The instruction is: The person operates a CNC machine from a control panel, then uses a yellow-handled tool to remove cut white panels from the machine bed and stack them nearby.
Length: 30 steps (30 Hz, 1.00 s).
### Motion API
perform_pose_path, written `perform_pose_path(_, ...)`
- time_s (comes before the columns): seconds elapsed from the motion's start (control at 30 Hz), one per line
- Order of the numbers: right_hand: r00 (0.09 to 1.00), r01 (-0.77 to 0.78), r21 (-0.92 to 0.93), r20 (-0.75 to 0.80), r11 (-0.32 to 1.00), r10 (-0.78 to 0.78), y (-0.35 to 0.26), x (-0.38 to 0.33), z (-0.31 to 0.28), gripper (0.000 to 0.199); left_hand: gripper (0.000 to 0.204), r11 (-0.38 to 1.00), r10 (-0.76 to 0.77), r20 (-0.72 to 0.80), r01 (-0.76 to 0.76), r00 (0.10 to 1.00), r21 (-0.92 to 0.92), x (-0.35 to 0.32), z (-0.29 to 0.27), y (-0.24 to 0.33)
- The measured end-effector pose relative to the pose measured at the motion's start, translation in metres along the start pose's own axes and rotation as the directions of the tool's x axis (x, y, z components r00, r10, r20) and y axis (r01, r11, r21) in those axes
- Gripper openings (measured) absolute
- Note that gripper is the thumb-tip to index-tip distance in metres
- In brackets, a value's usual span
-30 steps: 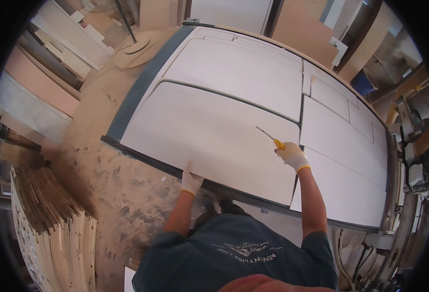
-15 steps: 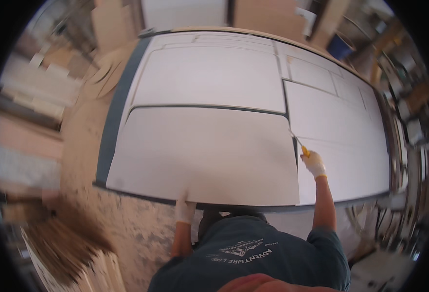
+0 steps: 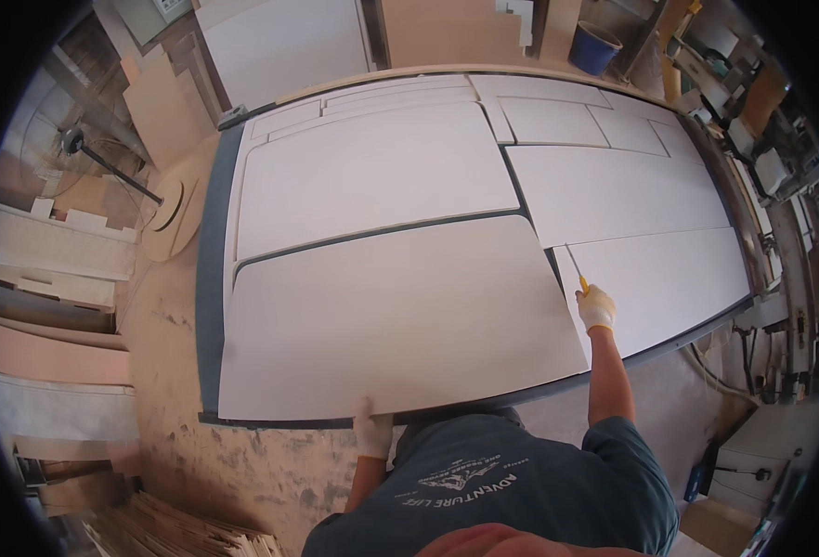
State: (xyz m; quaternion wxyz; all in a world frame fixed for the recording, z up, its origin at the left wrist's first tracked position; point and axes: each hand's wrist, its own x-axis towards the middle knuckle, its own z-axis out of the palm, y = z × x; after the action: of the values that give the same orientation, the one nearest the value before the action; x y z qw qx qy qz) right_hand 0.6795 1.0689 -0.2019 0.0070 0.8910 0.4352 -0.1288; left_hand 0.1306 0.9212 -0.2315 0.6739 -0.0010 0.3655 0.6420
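Observation:
A large white cut panel [image 3: 400, 316] lies on a dark machine bed [image 3: 210, 306], with several other white cut pieces [image 3: 372, 172] around it. My left hand [image 3: 370, 429], in a white glove, grips the near edge of the large panel. Farther right, my gloved right hand [image 3: 597, 308] holds a thin tool with a yellow handle [image 3: 580, 278]. The tool's tip sits in the gap between the large panel and the white piece [image 3: 669, 278] to its right.
Stacks of boards [image 3: 47, 251] lean at the left, and a standing fan [image 3: 75, 139] is behind them. A blue bucket [image 3: 595, 46] stands at the back. Machine parts and cables [image 3: 781, 186] line the right side. Dusty floor [image 3: 224, 464] lies below the bed.
My view has swung so the bed now sits squarer in front of me. My right hand with the tool has stayed in the gap at the panel's right edge. My left hand keeps hold of the near edge.

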Motion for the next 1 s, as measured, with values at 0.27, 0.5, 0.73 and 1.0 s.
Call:
perform_pose_path(0.27,0.995,-0.072,0.16,0.077,0.985,0.061,-0.031,0.035,0.032,0.049,0.045,1.0,0.015,-0.035,-0.014,0.999,0.019,-0.006,0.021,0.006)
perform_pose_path(0.5,0.989,-0.139,0.259,0.091,0.956,0.119,-0.041,0.039,0.035,0.05,0.045,1.0,0.01,-0.017,-0.01,1.0,0.027,-0.01,0.034,0.013)
perform_pose_path(0.73,0.991,0.128,0.113,0.015,0.985,-0.13,-0.108,0.016,-0.026,0.048,0.047,0.999,-0.051,-0.027,0.051,0.998,-0.013,-0.007,0.03,0.012)
perform_pose_path(1.0,0.988,0.147,0.078,-0.047,0.986,-0.144,-0.095,0.026,-0.036,0.047,0.048,0.999,-0.046,-0.033,0.045,0.998,-0.018,-0.009,0.028,0.012)
